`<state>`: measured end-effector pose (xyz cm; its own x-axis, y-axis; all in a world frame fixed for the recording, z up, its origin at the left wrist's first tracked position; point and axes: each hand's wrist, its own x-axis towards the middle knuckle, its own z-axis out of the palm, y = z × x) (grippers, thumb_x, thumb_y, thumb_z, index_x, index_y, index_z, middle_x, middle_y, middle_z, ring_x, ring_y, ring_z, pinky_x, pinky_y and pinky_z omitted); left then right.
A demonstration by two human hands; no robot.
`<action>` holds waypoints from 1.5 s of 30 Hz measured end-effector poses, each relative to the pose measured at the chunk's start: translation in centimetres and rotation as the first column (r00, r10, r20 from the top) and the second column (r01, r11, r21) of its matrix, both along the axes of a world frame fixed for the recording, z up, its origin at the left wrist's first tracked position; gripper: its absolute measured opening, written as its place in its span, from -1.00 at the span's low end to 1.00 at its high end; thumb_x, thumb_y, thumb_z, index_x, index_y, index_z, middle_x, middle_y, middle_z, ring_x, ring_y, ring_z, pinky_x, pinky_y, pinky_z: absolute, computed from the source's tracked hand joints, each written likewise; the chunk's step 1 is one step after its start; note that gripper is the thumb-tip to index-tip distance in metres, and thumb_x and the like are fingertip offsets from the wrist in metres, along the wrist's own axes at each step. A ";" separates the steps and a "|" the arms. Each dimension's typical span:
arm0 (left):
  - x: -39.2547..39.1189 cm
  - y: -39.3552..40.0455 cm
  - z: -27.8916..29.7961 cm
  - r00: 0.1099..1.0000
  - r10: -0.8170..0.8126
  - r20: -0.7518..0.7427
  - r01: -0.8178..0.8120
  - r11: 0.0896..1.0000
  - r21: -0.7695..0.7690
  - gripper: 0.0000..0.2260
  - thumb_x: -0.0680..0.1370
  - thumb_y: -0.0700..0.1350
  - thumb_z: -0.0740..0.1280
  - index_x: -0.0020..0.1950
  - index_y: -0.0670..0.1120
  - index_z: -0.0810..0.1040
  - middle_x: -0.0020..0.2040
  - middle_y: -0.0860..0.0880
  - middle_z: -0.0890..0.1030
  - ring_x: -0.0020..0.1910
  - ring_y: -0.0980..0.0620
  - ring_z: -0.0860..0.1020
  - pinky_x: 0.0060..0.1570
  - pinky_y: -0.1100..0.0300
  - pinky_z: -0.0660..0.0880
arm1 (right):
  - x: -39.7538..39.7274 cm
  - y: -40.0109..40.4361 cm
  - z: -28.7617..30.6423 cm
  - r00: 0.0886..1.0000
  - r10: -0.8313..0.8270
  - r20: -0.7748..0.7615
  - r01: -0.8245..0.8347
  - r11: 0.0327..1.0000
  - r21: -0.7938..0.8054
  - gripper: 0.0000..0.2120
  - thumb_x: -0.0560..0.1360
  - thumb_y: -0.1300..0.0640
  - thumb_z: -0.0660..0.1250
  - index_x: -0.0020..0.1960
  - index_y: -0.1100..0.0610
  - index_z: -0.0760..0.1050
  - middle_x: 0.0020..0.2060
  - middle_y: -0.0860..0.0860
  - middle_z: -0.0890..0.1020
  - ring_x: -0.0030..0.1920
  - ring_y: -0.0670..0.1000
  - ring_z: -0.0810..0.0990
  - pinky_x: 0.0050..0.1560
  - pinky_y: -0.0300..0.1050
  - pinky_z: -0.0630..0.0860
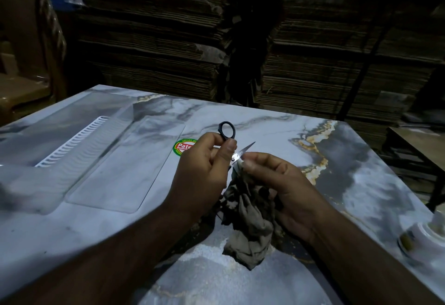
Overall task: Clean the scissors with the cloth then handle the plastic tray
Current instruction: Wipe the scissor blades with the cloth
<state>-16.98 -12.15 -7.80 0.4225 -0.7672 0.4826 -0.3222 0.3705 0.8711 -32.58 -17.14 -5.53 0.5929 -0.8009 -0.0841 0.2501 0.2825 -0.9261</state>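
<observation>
Small scissors (243, 152) with black ring handles are held above the marble-patterned table (265, 124). My left hand (204, 167) grips them by the handles, one ring sticking up past my thumb. My right hand (284, 184) pinches a dirty grey-brown cloth (250, 223) around the base of the shiny blade, whose tip points up and to the right. The rest of the cloth hangs down between my wrists. A clear plastic tray (115, 167) lies flat on the table to the left, apart from both hands.
A white ribbed strip (74, 141) runs along the tray's far side. A round green and red sticker (184, 147) sits behind my left hand. A white container (426, 235) stands at the right edge. Stacked cardboard (313, 52) fills the background; a brown chair (26, 52) stands at left.
</observation>
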 end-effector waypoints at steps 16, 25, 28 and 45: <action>-0.5 0.1 0.3 0.999 0.050 0.017 -0.050 0.999 0.016 -0.82 0.67 -0.03 0.33 -0.07 -0.10 0.54 -0.52 0.01 0.51 -0.54 0.06 0.44 -0.44 0.05 0.41 | 0.4 0.5 -0.7 0.973 -0.061 -0.221 -0.014 0.946 -0.323 -0.78 0.64 0.12 0.38 0.01 0.28 0.67 -0.12 0.38 0.70 -0.11 0.20 0.67 0.01 0.18 0.61; -0.7 -0.1 0.5 0.983 0.014 -0.184 -0.005 0.999 0.048 -0.73 0.69 -0.06 0.29 0.02 -0.27 0.57 -0.52 0.03 0.51 -0.57 0.14 0.45 -0.52 0.32 0.40 | 1.1 0.6 -0.5 0.970 -0.133 -0.202 0.036 0.905 -0.423 -0.79 0.58 0.12 0.47 -0.24 0.02 0.69 -0.36 0.02 0.67 -0.30 0.02 0.64 -0.22 -0.09 0.59; -0.8 -0.1 0.6 0.980 0.034 -0.198 -0.024 0.998 0.053 -0.73 0.69 -0.06 0.28 0.02 -0.27 0.58 -0.53 0.03 0.51 -0.58 0.14 0.45 -0.53 0.32 0.41 | 1.0 0.4 -0.6 0.970 -0.136 -0.202 0.044 0.912 -0.407 -0.74 0.61 0.19 0.41 -0.25 0.06 0.68 -0.38 0.00 0.66 -0.36 -0.04 0.62 -0.28 -0.18 0.56; 0.9 0.0 0.3 0.982 0.109 -0.156 -0.096 0.991 0.089 -0.70 0.69 -0.07 0.28 -0.02 -0.31 0.56 -0.50 -0.13 0.48 -0.59 0.06 0.44 -0.52 0.17 0.48 | -0.7 -0.5 0.0 0.960 -0.241 -0.138 0.204 0.949 -0.241 -0.83 0.54 0.13 0.48 0.05 0.20 0.73 0.03 0.08 0.79 0.08 0.11 0.78 0.13 0.05 0.67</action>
<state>-16.07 -12.17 -7.50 0.5679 -0.7494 0.3405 -0.2090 0.2688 0.9403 -33.31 -17.65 -5.48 0.3903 -0.9202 0.0301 0.1223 0.0194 -0.9923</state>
